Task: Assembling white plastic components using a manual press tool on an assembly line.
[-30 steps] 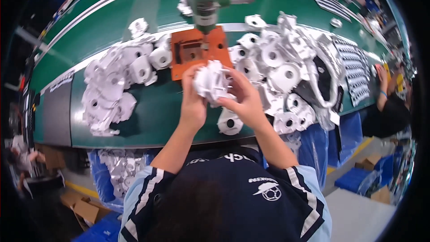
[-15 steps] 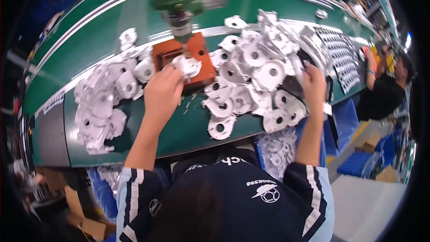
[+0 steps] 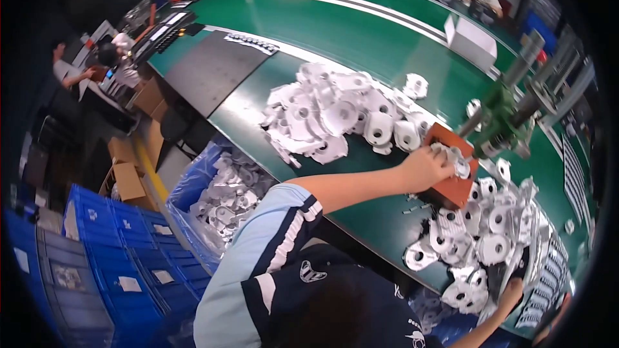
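Note:
My left hand (image 3: 425,169) is closed around a white moulded part (image 3: 460,166) at the orange fixture block (image 3: 451,190). A green press head (image 3: 500,122) with metal rods stands beside the block. At the lower right, my right hand (image 3: 512,293) is closed near a dark object (image 3: 523,261). Its fingers are small and partly hidden, so what they grip cannot be made out. A heap of similar white parts with round holes (image 3: 493,248) lies between that hand and the block. A second heap (image 3: 322,113) lies left of the block.
A blue lined bin (image 3: 184,200) of parts stands below the green table (image 3: 296,38). Blue crates (image 3: 122,264) are stacked at the lower left. A white box (image 3: 471,45) sits at the back right; a tray of dark rows (image 3: 545,290) lies at right. Other people work beyond.
My view has swung to the left, so the fixture, press and both hands now appear further right. My left hand stays with the white part at the block.

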{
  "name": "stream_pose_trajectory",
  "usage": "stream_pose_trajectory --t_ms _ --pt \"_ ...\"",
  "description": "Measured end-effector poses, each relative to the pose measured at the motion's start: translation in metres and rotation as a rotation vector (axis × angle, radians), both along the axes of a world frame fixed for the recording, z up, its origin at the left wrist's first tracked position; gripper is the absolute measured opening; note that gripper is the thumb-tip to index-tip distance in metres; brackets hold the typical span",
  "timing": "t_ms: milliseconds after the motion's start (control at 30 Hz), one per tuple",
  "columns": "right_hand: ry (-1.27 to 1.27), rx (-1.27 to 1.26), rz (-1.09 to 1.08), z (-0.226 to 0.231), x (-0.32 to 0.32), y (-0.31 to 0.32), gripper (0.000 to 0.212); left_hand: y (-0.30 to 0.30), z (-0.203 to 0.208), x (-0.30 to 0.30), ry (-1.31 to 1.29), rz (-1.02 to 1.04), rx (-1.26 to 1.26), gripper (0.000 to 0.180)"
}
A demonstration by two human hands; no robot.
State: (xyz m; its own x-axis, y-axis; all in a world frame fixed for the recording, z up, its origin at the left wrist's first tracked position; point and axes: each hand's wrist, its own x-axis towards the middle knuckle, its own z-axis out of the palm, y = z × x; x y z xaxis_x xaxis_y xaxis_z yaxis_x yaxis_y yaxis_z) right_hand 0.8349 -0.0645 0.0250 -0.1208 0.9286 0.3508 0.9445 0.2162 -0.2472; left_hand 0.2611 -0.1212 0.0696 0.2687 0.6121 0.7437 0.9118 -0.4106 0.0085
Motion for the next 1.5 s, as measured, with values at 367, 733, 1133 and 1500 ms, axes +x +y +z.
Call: stream_pose_trajectory --t_ms 367,733,1133,1500 --pt "0.092 -0.086 -0.059 0.002 -0.002 -0.003 0.016 0.006 0.012 0.0 0.221 0.082 0.002 0.02" --pt "0.116 -0.088 -0.164 0.058 -0.064 -0.014 0.025 -0.005 -0.017 -0.004 0.001 0.011 -0.081 0.034" --pt "0.618 -0.687 0.587 0.131 -0.318 0.005 0.019 0.101 0.016 -0.106 -0.549 0.028 -0.313 0.021" --pt "0.749 -1.108 0.434 0.101 -0.393 0.057 0.015 0.228 -0.026 -0.085 -0.112 0.274 -0.991 0.081"
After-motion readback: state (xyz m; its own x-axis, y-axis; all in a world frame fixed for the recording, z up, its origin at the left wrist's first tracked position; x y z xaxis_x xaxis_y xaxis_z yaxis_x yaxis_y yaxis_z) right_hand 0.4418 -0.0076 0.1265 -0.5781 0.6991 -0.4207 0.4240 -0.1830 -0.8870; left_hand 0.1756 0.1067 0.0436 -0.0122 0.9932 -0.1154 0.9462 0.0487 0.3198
